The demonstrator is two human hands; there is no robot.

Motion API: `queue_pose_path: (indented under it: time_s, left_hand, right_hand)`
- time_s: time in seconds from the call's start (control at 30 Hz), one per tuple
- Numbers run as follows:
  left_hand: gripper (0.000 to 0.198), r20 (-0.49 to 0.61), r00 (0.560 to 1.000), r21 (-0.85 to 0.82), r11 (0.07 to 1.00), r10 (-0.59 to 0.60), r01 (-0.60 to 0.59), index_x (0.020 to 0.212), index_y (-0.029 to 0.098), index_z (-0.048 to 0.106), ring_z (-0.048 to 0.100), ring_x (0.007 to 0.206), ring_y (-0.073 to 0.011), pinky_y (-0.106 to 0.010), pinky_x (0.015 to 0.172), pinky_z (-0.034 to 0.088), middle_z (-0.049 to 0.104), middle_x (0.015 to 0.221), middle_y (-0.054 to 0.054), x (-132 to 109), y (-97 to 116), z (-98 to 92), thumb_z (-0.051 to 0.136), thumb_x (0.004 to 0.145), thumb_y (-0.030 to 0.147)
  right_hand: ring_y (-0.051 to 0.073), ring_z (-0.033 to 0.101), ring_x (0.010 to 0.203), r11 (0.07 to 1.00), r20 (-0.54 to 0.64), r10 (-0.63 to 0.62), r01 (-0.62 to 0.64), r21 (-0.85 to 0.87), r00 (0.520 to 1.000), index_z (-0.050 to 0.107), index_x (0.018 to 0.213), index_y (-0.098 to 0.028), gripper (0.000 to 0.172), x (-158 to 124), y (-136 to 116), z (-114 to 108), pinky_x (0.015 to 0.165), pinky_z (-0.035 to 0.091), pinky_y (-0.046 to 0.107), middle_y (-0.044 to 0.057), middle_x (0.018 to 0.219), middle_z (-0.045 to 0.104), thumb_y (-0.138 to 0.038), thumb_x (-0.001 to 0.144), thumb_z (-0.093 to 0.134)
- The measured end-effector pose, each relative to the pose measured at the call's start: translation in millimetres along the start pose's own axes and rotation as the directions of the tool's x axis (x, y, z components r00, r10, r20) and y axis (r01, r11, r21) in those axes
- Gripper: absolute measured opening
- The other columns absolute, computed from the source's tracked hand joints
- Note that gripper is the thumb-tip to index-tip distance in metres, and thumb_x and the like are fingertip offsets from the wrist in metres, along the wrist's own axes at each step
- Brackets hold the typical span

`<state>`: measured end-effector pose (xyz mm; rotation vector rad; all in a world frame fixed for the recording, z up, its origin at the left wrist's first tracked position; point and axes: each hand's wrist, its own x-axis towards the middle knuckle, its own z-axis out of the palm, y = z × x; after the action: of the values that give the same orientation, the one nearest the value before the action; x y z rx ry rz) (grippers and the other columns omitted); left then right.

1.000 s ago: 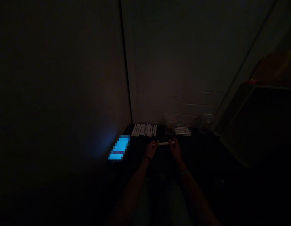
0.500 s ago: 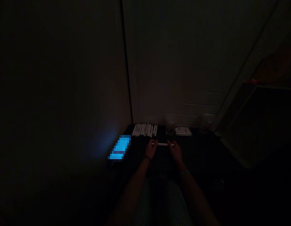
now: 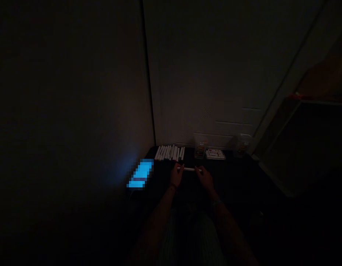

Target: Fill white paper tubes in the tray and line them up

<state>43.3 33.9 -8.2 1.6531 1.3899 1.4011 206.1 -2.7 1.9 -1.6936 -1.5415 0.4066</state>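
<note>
A thin white marker point(image 3: 189, 169) lies level between my two hands, above the dark table. My left hand point(image 3: 176, 175) pinches its left end, and my right hand point(image 3: 204, 176) pinches its right end. Behind my left hand, a row of several white markers point(image 3: 170, 152) lies side by side. A stack of white markers point(image 3: 215, 154) sits farther right, next to a clear container point(image 3: 200, 147) with a label. The scene is very dark, so finger details are faint.
A glowing blue, pixelated screen point(image 3: 141, 173) lies at the table's left side. Another clear container point(image 3: 242, 146) stands at the back right. Walls rise behind and to the left of the dark table point(image 3: 234, 181). A dark framed object point(image 3: 306, 147) is at the right.
Both hands still hold the marker. My right hand has shifted slightly left, and the marker has moved a little left and up.
</note>
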Motion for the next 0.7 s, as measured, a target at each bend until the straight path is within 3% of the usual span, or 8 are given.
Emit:
queue_pose_path:
  time_s: [0.17, 0.37, 0.53, 0.7]
  left_hand:
    - [0.03, 0.011, 1.0, -0.009, 1.0, 0.0, 0.0, 0.077, 0.018, 0.048, 0.047, 0.055, -0.0097, -0.02, 0.054, 0.033, 0.051, 0.06, 0.003, -0.6, 2.3, -0.8, 0.043, 0.077, 0.047]
    - [0.034, -0.12, 0.988, -0.169, 0.983, -0.096, 0.075, 0.096, 0.018, 0.04, 0.052, 0.063, -0.0091, -0.02, 0.06, 0.039, 0.055, 0.074, 0.001, 2.0, -1.0, 0.9, 0.052, 0.074, 0.041]
    - [0.039, -0.074, 0.993, -0.301, 0.951, -0.093, 0.067, 0.104, 0.017, 0.037, 0.056, 0.066, -0.0092, -0.021, 0.063, 0.042, 0.06, 0.08, -0.002, 7.1, -11.5, 2.4, 0.051, 0.075, 0.038]
    - [0.047, -0.019, 0.997, -0.391, 0.918, -0.076, 0.062, 0.115, 0.017, 0.036, 0.059, 0.067, -0.0107, -0.023, 0.064, 0.045, 0.064, 0.087, -0.007, 7.6, -11.4, 4.6, 0.05, 0.077, 0.041]
  right_hand:
    - [0.015, 0.057, 0.069, 1.0, -0.024, 0.004, -0.004, 0.012, 1.0, 0.054, 0.091, -0.026, 0.039, -0.1, 0.8, 0.8, 0.059, 0.035, 0.022, 0.0, 0.076, 0.061, -0.057, 0.08, 0.033]
    - [0.015, 0.056, 0.073, 1.0, 0.014, -0.023, 0.024, -0.014, 1.0, 0.057, 0.088, -0.027, 0.037, 0.4, -0.5, 2.4, 0.06, 0.035, 0.022, 0.0, 0.077, 0.062, -0.052, 0.082, 0.031]
    - [0.014, 0.056, 0.071, 0.989, 0.049, -0.147, 0.148, -0.015, 0.988, 0.06, 0.087, -0.027, 0.035, -3.7, -3.5, 1.7, 0.06, 0.035, 0.021, -0.001, 0.076, 0.062, -0.049, 0.082, 0.034]
    - [0.012, 0.055, 0.062, 0.959, 0.192, -0.279, 0.281, 0.015, 0.941, 0.059, 0.09, -0.027, 0.029, -10.2, -7.1, -0.5, 0.056, 0.034, 0.02, -0.003, 0.072, 0.062, -0.048, 0.079, 0.042]
